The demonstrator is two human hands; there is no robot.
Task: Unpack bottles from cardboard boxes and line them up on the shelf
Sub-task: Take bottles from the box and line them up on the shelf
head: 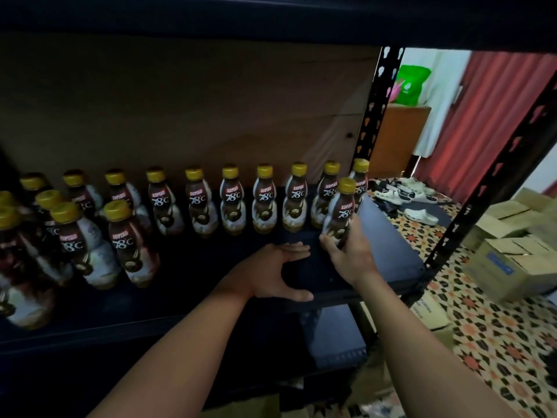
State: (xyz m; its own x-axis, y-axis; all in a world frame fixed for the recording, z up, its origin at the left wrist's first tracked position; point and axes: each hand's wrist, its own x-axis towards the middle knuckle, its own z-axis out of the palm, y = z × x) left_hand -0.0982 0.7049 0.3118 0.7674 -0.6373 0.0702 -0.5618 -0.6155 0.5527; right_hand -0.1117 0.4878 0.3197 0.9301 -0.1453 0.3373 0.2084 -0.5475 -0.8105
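Several brown coffee bottles with yellow caps [229, 200] stand in a row along the back of the dark shelf [187, 285], with more bottles [120, 242] crowded at the left front. My right hand [349, 251] grips the lower part of one such bottle [342, 212], upright, near the right end of the row in front of the last bottles. My left hand [271, 273] hovers over the bare shelf just left of it, fingers straight and thumb spread, holding nothing.
A black perforated upright [373, 116] and a slanted shelf post [488, 188] frame the right side. Cardboard boxes [512, 260] lie on the patterned floor at right, sandals [407, 194] beyond. A lower shelf level [334, 336] sits beneath.
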